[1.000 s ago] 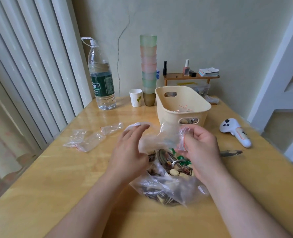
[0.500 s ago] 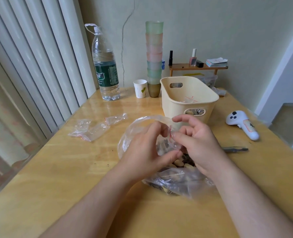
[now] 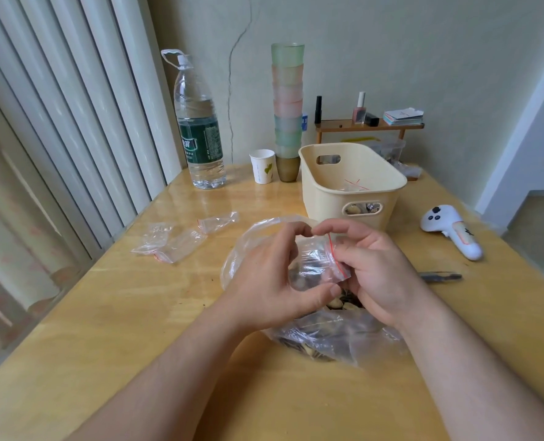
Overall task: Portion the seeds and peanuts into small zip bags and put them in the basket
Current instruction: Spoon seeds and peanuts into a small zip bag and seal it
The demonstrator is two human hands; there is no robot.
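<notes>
Two hands at one small zip bag point(image 3: 315, 265). Left hand point(image 3: 265, 278) curled round its side, right hand point(image 3: 372, 268) pinching its red-striped top. Just above big bag of seeds and peanuts point(image 3: 331, 338).

We see a pale wooden tabletop point(image 3: 111, 329). Beneath our grips lies the big clear bag point(image 3: 334, 342) of seeds and peanuts. Just beyond them stands the cream basket point(image 3: 350, 186); left of them lie empty zip bags point(image 3: 175, 243); to their right rest a white controller point(image 3: 452, 232) and a dark tool point(image 3: 439, 276). Far left beyond them stands a water bottle point(image 3: 200, 128).
</notes>
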